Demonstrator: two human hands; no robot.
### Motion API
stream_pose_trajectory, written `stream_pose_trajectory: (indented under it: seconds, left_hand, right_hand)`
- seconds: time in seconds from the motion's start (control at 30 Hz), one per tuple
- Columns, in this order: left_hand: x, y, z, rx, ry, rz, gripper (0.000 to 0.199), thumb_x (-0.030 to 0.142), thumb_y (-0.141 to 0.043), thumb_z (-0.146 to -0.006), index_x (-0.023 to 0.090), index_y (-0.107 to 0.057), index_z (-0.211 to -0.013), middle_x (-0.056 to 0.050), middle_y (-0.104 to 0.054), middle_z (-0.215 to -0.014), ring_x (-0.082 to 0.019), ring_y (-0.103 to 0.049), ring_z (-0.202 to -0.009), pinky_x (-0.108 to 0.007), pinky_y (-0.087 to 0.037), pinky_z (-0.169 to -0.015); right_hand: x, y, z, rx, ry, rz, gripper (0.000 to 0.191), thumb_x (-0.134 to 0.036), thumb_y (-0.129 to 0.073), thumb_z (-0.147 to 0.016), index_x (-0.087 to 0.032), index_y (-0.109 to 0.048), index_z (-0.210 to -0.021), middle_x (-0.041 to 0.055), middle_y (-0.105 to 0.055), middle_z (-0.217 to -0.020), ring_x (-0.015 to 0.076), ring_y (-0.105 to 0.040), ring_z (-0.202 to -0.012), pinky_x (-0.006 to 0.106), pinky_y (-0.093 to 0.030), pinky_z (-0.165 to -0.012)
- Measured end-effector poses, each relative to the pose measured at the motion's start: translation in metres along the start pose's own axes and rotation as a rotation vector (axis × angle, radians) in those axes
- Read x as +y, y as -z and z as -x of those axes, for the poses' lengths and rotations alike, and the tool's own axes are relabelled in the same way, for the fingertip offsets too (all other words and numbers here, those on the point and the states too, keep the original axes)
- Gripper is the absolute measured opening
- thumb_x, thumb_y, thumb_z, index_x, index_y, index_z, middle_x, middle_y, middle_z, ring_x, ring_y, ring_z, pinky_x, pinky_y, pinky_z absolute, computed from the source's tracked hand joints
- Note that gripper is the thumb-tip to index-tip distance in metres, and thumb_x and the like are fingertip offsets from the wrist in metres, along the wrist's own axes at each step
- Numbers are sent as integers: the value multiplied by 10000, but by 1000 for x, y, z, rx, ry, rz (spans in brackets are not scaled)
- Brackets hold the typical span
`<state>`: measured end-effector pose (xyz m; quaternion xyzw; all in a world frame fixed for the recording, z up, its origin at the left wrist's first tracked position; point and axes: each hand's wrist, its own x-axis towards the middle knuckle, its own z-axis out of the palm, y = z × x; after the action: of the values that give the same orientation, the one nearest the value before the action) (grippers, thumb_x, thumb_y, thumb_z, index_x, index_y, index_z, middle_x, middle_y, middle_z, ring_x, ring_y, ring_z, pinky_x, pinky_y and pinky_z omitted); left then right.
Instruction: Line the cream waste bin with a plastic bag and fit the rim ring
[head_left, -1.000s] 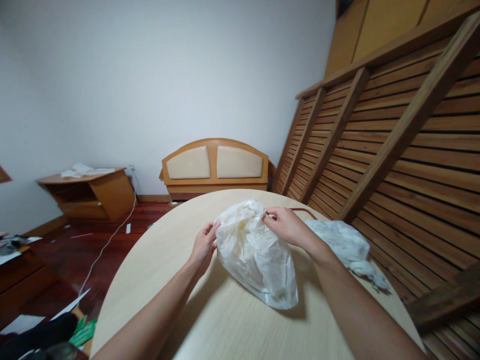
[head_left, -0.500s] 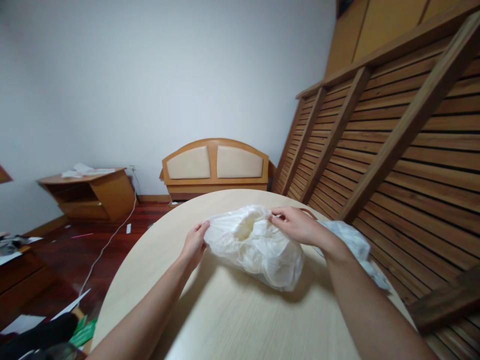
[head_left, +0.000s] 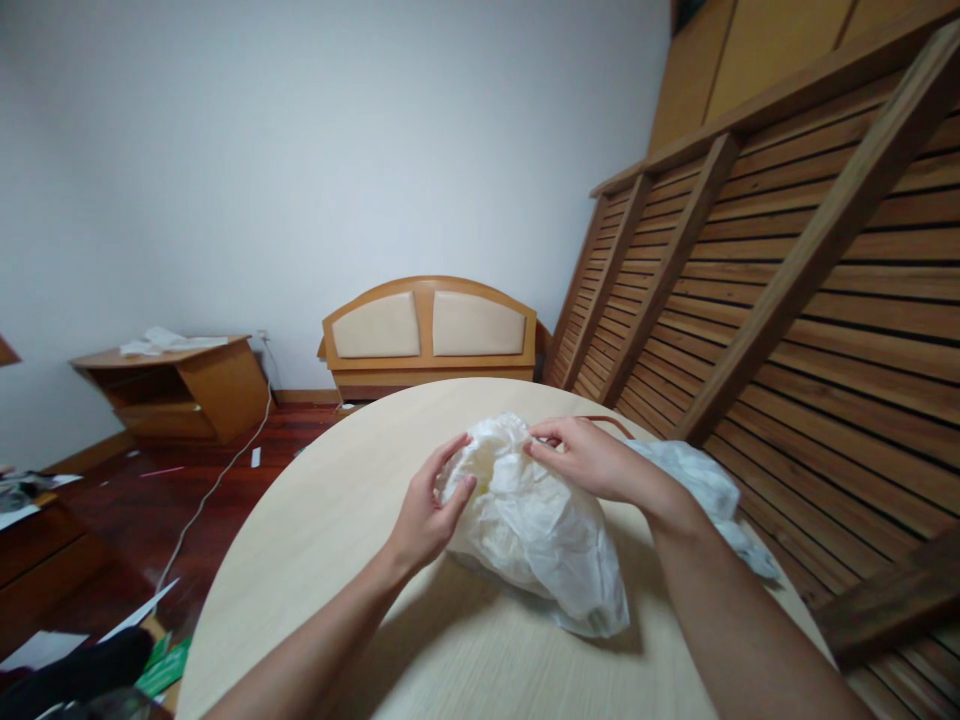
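A crumpled, thin white plastic bag (head_left: pixel 544 535) rests on the round pale table (head_left: pixel 300 560), its gathered mouth facing up between my hands. The inside looks cream-coloured, and I cannot make out its contents. My left hand (head_left: pixel 433 507) curves around the left side of the mouth, with thumb and fingers gripping the rim. At the right side of the mouth, my right hand (head_left: pixel 581 455) pinches the plastic between thumb and fingertips. Behind my right wrist lies a second pale plastic bag (head_left: pixel 697 480), partly hidden by my forearm.
A thin brown strip (head_left: pixel 604 421) lies behind my right hand. Slatted wooden panels (head_left: pixel 825 350) lean close along the table's right side. Beyond the table stands a padded headboard (head_left: pixel 429 325). A low cabinet (head_left: pixel 180 395) and a cable (head_left: pixel 214 490) are on the left.
My left hand has moved right, from the bag's stretched left corner to around its mouth. The bag has bunched up, and its lower end has shifted right and closer to me.
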<state>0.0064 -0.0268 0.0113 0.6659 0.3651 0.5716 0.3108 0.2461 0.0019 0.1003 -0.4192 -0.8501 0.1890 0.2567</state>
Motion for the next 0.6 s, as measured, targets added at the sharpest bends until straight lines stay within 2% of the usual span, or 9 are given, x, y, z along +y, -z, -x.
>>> stream_pose_trajectory:
  seconds: [0.17, 0.27, 0.37, 0.47, 0.6]
  left_hand:
    - [-5, -1, 1, -54, 46, -57, 415, 403, -600, -939, 216, -667, -1304, -100, -665, -1360, -287, -592, -1283, -376, -394, -1135]
    - [-6, 3, 0, -101, 49, -62, 442, 428, -586, -940, 223, -661, -1325, -95, -681, -1337, -309, -600, -1268, -375, -433, -1085]
    - [-7, 4, -1, -118, 64, -98, 411, 445, -542, -954, 226, -701, -1262, -93, -731, -1239, -321, -647, -1179, -383, -478, -1015]
    - [-8, 5, -1, -39, 49, -198, 382, 414, -557, -940, 220, -714, -1230, -104, -728, -1241, -324, -654, -1152, -425, -455, -1049]
    - [-1, 3, 2, 114, -158, -281, 492, 311, -682, -848, 230, -636, -1331, -112, -632, -1388, -308, -556, -1304, -437, -381, -1149]
  right_hand:
    - [-1, 1, 1, -18, 18, -26, 302, -351, -543, -929, -204, -778, -809, 26, -751, -748, 207, -654, -700, 275, -460, -693]
    - [2, 0, 0, -28, -1, -36, 319, -395, -549, -929, -203, -772, -804, 12, -724, -711, 199, -634, -688, 265, -451, -665]
    - [6, -1, -1, -49, -23, -56, 372, -441, -525, -942, -186, -756, -799, 12, -693, -702, 187, -608, -674, 255, -419, -604]
    - [8, -2, -1, -58, -60, -49, 423, -480, -506, -952, -173, -730, -766, 11, -655, -682, 171, -572, -646, 248, -376, -559]
    - [8, -4, 0, -54, -64, -29, 450, -498, -486, -962, -174, -730, -766, 8, -636, -669, 163, -562, -643, 245, -365, -557]
